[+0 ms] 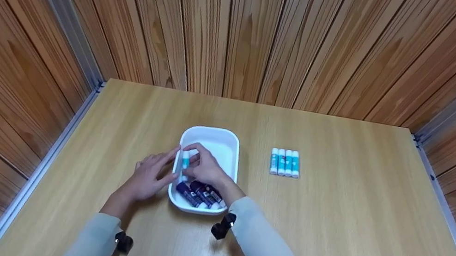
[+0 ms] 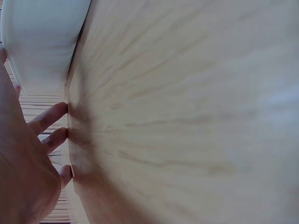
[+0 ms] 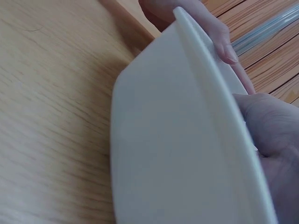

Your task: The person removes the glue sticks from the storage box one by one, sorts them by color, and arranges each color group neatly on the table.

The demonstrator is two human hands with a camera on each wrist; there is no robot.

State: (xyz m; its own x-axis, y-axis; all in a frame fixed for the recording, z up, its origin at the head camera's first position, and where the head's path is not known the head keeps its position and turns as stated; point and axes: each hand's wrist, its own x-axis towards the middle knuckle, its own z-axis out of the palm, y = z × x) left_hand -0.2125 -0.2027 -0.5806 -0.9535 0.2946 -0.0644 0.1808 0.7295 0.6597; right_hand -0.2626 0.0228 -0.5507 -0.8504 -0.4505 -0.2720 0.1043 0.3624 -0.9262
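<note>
A white plastic tray [image 1: 221,145] stands on the table, its outer side large in the right wrist view. Inside, along its left wall, is a white and teal glue stick [image 1: 186,159], which my right hand [image 1: 207,169] pinches between thumb and fingers. Below it, several dark purple glue sticks [image 1: 201,194] with white ends lie slanted in the near part. My left hand [image 1: 148,178] rests against the tray's left rim, thumb and forefinger spread. In the left wrist view, this hand's other fingers [image 2: 55,112] extend down to the tabletop beside the tray.
Right of the tray, several white and teal glue sticks [image 1: 285,162] lie side by side in a neat row. Wood-plank walls [image 1: 254,34] enclose the table [image 1: 358,216] at the back and both sides, with grey metal rails along the corners and side edges.
</note>
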